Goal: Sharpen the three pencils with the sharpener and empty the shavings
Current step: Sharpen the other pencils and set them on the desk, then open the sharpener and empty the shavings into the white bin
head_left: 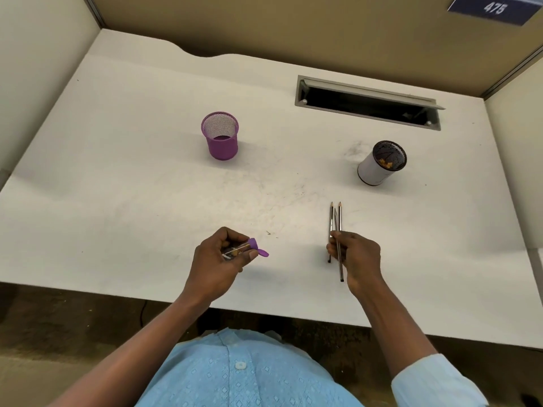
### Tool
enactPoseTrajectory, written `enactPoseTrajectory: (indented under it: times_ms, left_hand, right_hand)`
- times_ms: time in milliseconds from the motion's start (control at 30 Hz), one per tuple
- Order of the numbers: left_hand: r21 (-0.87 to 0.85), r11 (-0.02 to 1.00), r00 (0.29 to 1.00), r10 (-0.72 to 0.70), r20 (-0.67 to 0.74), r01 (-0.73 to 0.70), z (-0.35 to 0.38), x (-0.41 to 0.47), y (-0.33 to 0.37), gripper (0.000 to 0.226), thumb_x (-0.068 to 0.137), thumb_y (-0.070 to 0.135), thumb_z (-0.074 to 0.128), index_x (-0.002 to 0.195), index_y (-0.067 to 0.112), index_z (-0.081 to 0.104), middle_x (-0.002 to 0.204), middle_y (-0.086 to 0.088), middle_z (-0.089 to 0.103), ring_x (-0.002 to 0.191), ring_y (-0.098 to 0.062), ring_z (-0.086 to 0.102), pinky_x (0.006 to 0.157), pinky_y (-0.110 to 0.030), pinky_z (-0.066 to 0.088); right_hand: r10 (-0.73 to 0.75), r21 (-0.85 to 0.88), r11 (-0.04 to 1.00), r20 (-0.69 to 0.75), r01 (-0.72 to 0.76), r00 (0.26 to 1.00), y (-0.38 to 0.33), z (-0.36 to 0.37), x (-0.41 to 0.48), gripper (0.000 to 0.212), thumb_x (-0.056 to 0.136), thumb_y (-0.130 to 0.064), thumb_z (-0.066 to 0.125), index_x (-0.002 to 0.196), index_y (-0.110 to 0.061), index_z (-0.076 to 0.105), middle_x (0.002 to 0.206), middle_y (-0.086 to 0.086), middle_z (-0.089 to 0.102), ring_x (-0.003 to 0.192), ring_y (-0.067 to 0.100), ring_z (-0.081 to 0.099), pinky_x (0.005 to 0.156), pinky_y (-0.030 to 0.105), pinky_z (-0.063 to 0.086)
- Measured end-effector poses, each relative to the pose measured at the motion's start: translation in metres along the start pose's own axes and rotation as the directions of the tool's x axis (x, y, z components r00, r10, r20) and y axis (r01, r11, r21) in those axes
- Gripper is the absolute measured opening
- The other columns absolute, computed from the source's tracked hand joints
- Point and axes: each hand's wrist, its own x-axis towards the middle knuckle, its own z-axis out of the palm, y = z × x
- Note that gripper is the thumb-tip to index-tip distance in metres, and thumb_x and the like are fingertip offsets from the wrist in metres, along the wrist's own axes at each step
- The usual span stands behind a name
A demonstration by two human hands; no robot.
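Sharpener in left hand, pencil (sharpened) in right hand

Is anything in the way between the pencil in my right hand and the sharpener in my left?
Nothing visible: only desk surface lies between the pencil in the right hand and the sharpener in the left hand.

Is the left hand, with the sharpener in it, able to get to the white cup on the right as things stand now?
Probably yes. Bare desk lies between the left hand and the white cup; the pencils and the right hand are just beside that path, not across it.
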Motion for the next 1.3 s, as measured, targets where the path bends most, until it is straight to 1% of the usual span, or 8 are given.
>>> enactPoseTrajectory:
  times_ms: [133, 200, 267, 433, 633, 867, 1033, 1300]
  left_hand:
    - [-0.017, 1.0, 1.0, -0.009, -0.006, 0.009, 0.005, 0.002, 0.002, 0.022, 0.085, 0.015, 0.091, 0.1, 0.016, 0.076, 0.092, 0.002, 0.083, 0.084, -0.02, 0.077, 0.068, -0.04, 0.068]
    - [-0.017, 1.0, 1.0, -0.013, -0.006, 0.013, 0.007, 0.003, 0.003, 0.021, 0.085, 0.015, 0.091, 0.099, 0.017, 0.076, 0.092, 0.002, 0.082, 0.081, -0.017, 0.076, 0.069, -0.042, 0.068]
    - [-0.014, 1.0, 1.0, -0.012, -0.004, 0.012, 0.008, 0.003, 0.003, 0.021, 0.085, 0.015, 0.091, 0.1, 0.018, 0.076, 0.092, 0.003, 0.082, 0.08, -0.015, 0.075, 0.07, -0.043, 0.068]
    - [-0.005, 1.0, 1.0, -0.017, 0.002, 0.017, 0.008, 0.0, 0.001, 0.022, 0.086, 0.017, 0.091, 0.101, 0.019, 0.076, 0.092, 0.005, 0.083, 0.078, -0.023, 0.076, 0.072, -0.046, 0.068]
    - [-0.001, 0.999, 0.999, -0.033, 0.001, 0.033, 0.008, -0.007, -0.006, 0.022, 0.085, 0.017, 0.092, 0.1, 0.019, 0.076, 0.09, 0.004, 0.083, 0.08, -0.029, 0.076, 0.073, -0.049, 0.067]
    - [0.0, 0.999, 0.999, -0.044, -0.002, 0.044, 0.008, -0.014, -0.01, 0.022, 0.085, 0.017, 0.092, 0.1, 0.019, 0.076, 0.093, 0.002, 0.082, 0.082, -0.025, 0.076, 0.07, -0.044, 0.068]
    - [0.011, 0.999, 0.999, -0.051, -0.005, 0.051, 0.008, -0.015, -0.01, 0.023, 0.085, 0.018, 0.092, 0.101, 0.021, 0.076, 0.092, 0.004, 0.082, 0.082, -0.019, 0.077, 0.07, -0.041, 0.068]
    - [0.004, 0.999, 0.999, -0.043, -0.009, 0.043, 0.01, -0.017, -0.007, 0.024, 0.084, 0.015, 0.092, 0.1, 0.02, 0.076, 0.094, 0.005, 0.083, 0.086, -0.015, 0.078, 0.065, -0.031, 0.065]
  right_hand:
    - [-0.125, -0.161, 0.983, -0.224, 0.09, 0.967, 0.001, -0.005, 0.024, 0.004, 0.09, -0.015, 0.081, 0.092, -0.014, 0.082, 0.083, 0.004, 0.076, 0.076, 0.022, 0.069, 0.072, 0.03, 0.052]
    - [-0.182, -0.222, 0.967, -0.273, 0.122, 0.945, 0.001, -0.007, 0.033, 0.006, 0.09, -0.018, 0.081, 0.095, -0.016, 0.084, 0.085, 0.0, 0.076, 0.087, 0.022, 0.069, 0.08, 0.031, 0.05]
    - [-0.224, -0.284, 0.949, -0.295, 0.139, 0.929, 0.0, -0.007, 0.041, 0.008, 0.09, -0.018, 0.081, 0.096, -0.014, 0.084, 0.079, -0.005, 0.073, 0.085, 0.022, 0.069, 0.083, 0.032, 0.05]
    - [-0.282, -0.452, 0.883, -0.295, 0.127, 0.913, 0.007, -0.004, 0.059, 0.009, 0.09, -0.021, 0.082, 0.094, -0.014, 0.083, 0.08, 0.005, 0.076, 0.094, 0.033, 0.074, 0.091, 0.045, 0.06]
    - [-0.382, -0.594, 0.785, -0.241, 0.176, 0.892, 0.008, -0.005, 0.068, 0.013, 0.095, -0.018, 0.078, 0.104, -0.009, 0.082, 0.098, 0.012, 0.082, 0.097, 0.033, 0.074, 0.088, 0.035, 0.053]
    - [-0.454, -0.694, 0.687, -0.176, 0.217, 0.874, 0.013, -0.006, 0.081, 0.014, 0.097, -0.017, 0.074, 0.105, -0.009, 0.082, 0.1, 0.014, 0.081, 0.099, 0.036, 0.074, 0.084, 0.034, 0.051]
    - [-0.466, -0.699, 0.683, -0.19, 0.214, 0.864, 0.019, -0.002, 0.086, 0.006, 0.093, -0.017, 0.077, 0.097, -0.013, 0.078, 0.098, 0.013, 0.078, 0.097, 0.037, 0.072, 0.085, 0.04, 0.054]
    - [-0.451, -0.676, 0.712, -0.231, 0.191, 0.862, 0.024, 0.0, 0.088, 0.009, 0.088, -0.02, 0.082, 0.093, -0.015, 0.076, 0.099, 0.013, 0.079, 0.1, 0.036, 0.072, 0.088, 0.041, 0.055]
